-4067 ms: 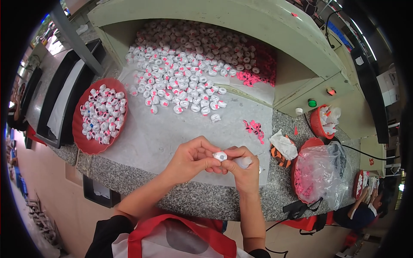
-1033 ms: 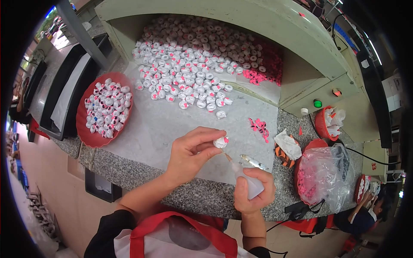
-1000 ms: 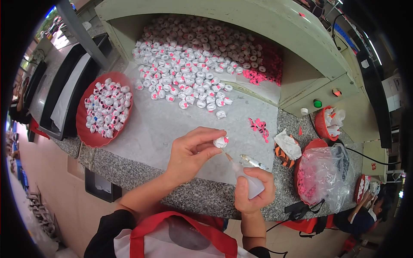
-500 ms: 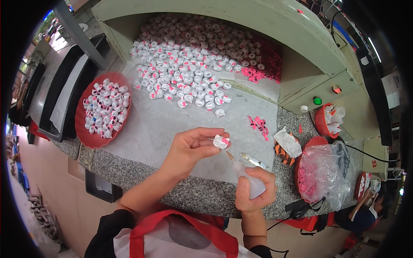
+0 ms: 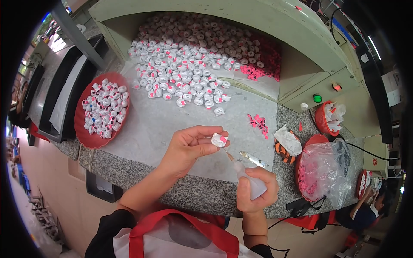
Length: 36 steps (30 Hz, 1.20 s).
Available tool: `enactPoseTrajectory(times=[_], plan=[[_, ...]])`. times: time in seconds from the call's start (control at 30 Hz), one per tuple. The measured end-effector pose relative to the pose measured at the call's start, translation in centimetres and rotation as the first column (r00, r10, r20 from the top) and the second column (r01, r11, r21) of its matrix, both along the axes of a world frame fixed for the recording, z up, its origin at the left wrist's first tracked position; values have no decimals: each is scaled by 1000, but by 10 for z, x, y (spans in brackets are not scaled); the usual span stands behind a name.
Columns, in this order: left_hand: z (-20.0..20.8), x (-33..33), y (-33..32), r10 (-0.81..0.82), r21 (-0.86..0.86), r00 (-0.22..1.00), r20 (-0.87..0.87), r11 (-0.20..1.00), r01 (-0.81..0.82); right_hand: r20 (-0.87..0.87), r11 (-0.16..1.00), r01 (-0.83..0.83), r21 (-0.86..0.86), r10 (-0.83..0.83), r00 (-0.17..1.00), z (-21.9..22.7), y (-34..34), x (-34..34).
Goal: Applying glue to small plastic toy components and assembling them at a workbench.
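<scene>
At the far left, a long black tray [image 5: 44, 124] with a pale sheet in it is seen beside a grey post [image 5: 77, 34]. Next to it, a red scalloped bowl [image 5: 80, 136] is filled with small white pieces marked with pink and black. A pale paper sheet [image 5: 146, 129] is spread over the speckled stone worktop [image 5: 129, 174], and on it a heap of white pieces [image 5: 185, 77] with pink patches is spilled out from beneath a pale green cabinet [image 5: 318, 38]. Below the heap, one white cat-head-shaped piece [image 5: 217, 140] with a pink patch is pinched between the thumb and fingers of the left hand [image 5: 183, 150], above the paper. A translucent squeeze bottle [image 5: 257, 188] is clasped in the right hand [image 5: 268, 195], its fine tip pointed up and leftward at the underside of the piece; whether contact is made cannot be told. Just beyond the bottle, a slim silvery tool [image 5: 254, 160] is laid on the paper, with a small cluster of pink parts [image 5: 259, 125] above it. Farther right, white cloth [image 5: 288, 142] is placed on an orange-and-black striped object [image 5: 284, 154], and a red dish [image 5: 317, 139] of pink parts is partly covered by a clear plastic bag [image 5: 333, 172].
</scene>
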<state>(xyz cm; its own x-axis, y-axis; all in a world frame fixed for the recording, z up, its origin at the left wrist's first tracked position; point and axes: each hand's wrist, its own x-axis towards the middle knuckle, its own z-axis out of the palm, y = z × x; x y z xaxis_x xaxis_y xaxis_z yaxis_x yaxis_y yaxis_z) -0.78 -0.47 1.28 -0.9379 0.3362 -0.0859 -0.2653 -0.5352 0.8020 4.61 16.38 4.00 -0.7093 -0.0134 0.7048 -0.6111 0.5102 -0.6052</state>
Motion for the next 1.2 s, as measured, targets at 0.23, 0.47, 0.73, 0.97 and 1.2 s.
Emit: enactPoseTrajectory(times=[0.23, 0.47, 0.73, 0.97, 1.2], plan=[[2, 3, 0, -37, -3, 999, 11, 999, 37, 32, 999, -14, -49, 16, 999, -1, -2, 1], [-5, -2, -4, -8, -33, 1000, 6, 999, 9, 478, 890, 250, -381, -41, 878, 4, 20, -4], [2, 1, 4, -25, -45, 999, 31, 999, 26, 759, 889, 390, -242, -77, 647, -65, 72, -80], [-13, -6, 1, 67, -83, 996, 57, 995, -62, 446, 733, 287, 616, -626, 640, -71, 45, -109], [-17, -7, 6, 49, -114, 997, 60, 993, -42, 522, 780, 125, 614, -519, 677, -57, 60, -115]])
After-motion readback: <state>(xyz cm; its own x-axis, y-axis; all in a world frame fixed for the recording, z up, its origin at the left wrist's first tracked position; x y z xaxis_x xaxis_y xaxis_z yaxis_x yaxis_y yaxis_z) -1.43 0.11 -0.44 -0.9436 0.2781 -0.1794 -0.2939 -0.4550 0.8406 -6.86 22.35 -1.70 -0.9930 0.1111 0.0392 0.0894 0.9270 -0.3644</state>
